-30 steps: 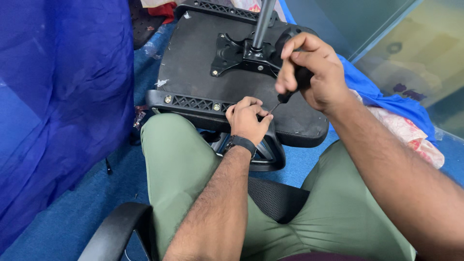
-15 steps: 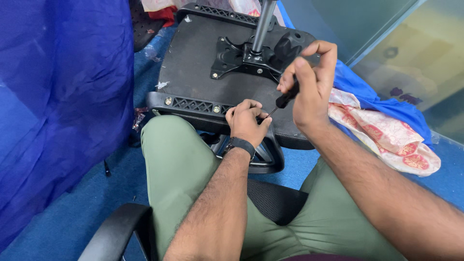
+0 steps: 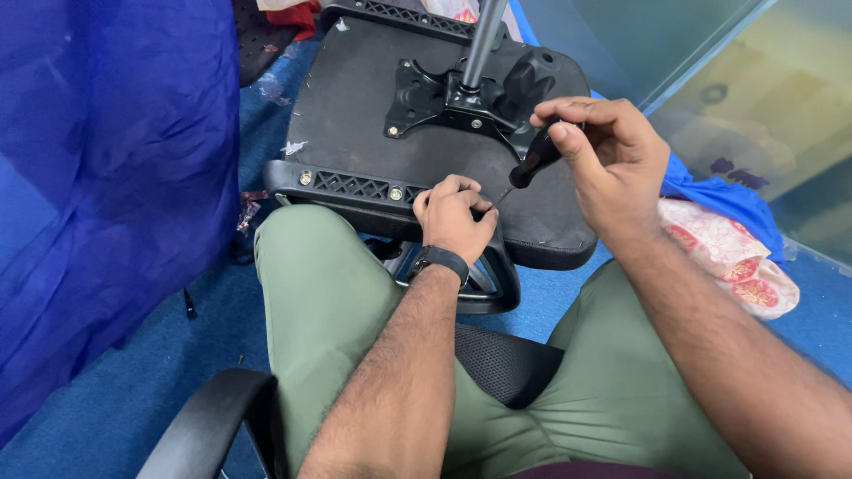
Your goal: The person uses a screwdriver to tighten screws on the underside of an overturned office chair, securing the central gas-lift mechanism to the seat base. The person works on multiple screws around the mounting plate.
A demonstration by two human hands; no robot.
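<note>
Screwdriver is pinched in the right hand, its tip beside the closed left hand on the upturned chair seat.

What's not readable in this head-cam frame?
- Screwdriver tip: head view, hidden behind the left hand; what it meets is unseen.
- Whatever the left hand's fingers pinch: covered by the fingers themselves.
- Screwdriver handle top: wrapped by the right hand.
- Chair's metal column: cut off by the top edge.
- Near edge of the upturned seat: behind the green-trousered knee.
</note>
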